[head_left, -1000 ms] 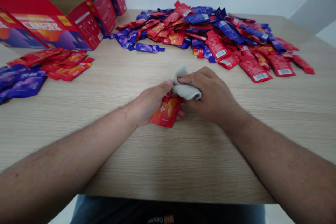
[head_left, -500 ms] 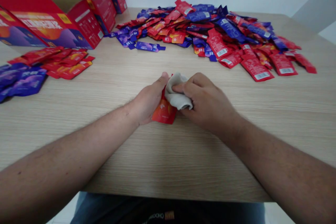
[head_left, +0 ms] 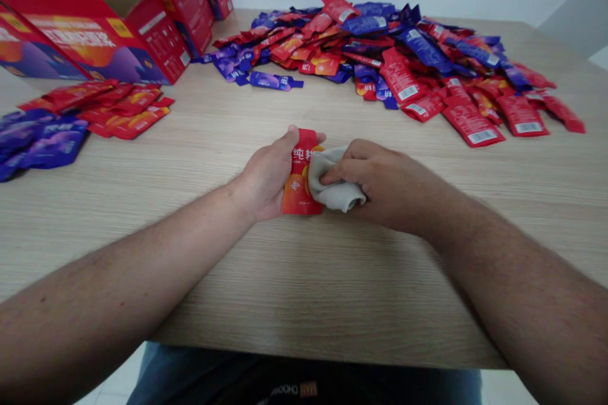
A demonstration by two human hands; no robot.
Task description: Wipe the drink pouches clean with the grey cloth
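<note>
Bare forearms (head_left: 142, 259), blue trousers (head_left: 166, 373), black garment (head_left: 247, 386), pale lettering (head_left: 285, 390), orange patch (head_left: 308, 388)

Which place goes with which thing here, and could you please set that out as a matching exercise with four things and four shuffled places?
Things
1. Lone red packet
2. Grey cloth
3. Mixed heap of packets
4. Open cartons

Places
A. Far left of the table
B. In the right hand
C. Along the table's far side, centre to right
D. In the left hand

Right pairs: 1-D, 2-B, 3-C, 4-A
</note>
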